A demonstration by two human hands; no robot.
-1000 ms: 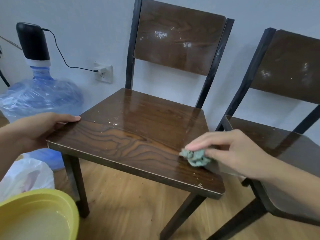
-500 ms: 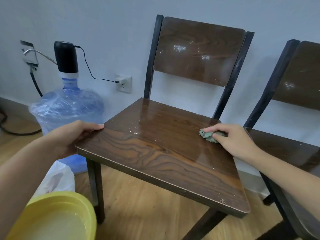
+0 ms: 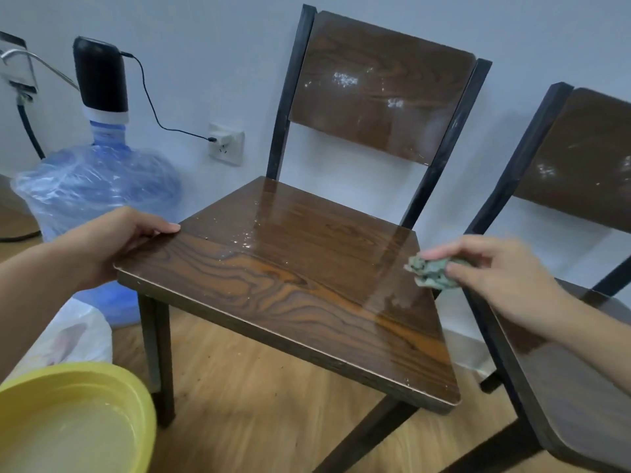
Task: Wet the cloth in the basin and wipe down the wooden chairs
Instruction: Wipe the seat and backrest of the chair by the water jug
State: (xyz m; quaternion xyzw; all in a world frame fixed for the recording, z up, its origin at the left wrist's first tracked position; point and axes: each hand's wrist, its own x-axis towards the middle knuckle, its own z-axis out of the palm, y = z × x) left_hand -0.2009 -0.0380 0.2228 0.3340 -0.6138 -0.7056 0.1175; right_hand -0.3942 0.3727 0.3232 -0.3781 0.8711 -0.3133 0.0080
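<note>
A dark wooden chair with a black frame stands in the middle; its seat shines wet on the right and carries white specks near the back left. My right hand pinches a small crumpled green cloth at the seat's right edge. My left hand grips the seat's front left corner, thumb on top. White smears mark the backrest. A second wooden chair stands to the right, partly under my right arm. A yellow basin of cloudy water sits at the lower left.
A blue water jug with a black pump on top stands left of the chair, its cord plugged into a wall socket. A white plastic bag lies between the jug and the basin. The floor is light wood.
My right hand with the cloth slid from the seat's front right up to the back right, then came back toward the middle of the right edge. My left hand stayed on the corner.
</note>
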